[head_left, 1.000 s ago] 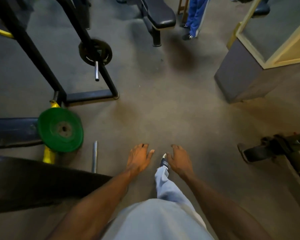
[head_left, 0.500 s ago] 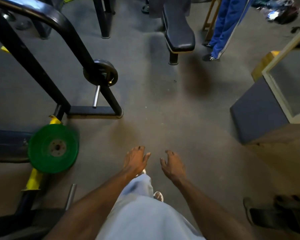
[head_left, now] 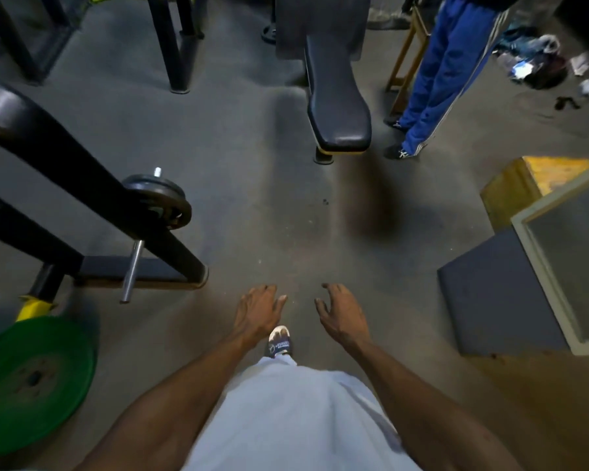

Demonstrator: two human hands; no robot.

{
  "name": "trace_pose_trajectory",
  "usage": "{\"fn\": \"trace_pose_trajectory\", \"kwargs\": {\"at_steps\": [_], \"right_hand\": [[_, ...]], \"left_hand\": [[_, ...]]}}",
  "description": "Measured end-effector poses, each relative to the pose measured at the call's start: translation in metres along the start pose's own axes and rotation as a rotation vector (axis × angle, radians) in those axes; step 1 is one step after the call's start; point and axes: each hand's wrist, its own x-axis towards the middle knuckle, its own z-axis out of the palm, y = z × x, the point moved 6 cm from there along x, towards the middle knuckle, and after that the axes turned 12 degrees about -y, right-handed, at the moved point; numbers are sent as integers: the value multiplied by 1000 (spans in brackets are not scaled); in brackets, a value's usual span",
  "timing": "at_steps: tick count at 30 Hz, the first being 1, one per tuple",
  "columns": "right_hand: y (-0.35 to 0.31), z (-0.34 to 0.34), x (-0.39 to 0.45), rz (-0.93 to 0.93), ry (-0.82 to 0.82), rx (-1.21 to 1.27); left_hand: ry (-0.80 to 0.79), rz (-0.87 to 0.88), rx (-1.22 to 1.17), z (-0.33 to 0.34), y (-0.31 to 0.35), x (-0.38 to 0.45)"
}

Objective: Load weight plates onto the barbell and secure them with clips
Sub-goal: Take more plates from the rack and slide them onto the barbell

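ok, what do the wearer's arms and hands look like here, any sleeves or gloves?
Both arms are bare to the frame edge: no sleeves in view. The left hand and right hand wear no gloves; no watch, bands or rings visible. A pale grey top shows between the arms.

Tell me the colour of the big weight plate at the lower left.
Green, with a dark hub: the weight plate shows best in the head view.

Bare arms, pale clothes, one slipper showing

The person wore a light grey-white garment (head_left: 296,419) over the torso and legs, no sleeves on either forearm, and a dark slipper (head_left: 279,345) with a small white logo, toes exposed
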Motion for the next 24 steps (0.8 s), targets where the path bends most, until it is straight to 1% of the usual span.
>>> {"fn": "trace_pose_trajectory", "kwargs": {"at_steps": [3, 10, 14, 17, 21, 24], "right_hand": [[-11, -44, 61, 1, -11, 22], [-30, -117, 210, -39, -104, 30], [-48, -160, 315, -115, -150, 59], [-65, -192, 403, -193, -202, -1], [-108, -246, 500, -284, -244, -70], [-147, -270, 564, -374, -280, -145]], "left_hand": [[12, -17, -15, -40, 4, 54], [47, -114, -96, -110, -3, 180], [106, -146, -132, -161, -4, 267], [174, -208, -164, -215, -6, 330], [280, -289, -191, -284, -11, 390], [277, -392, -210, -329, -18, 430]]}}
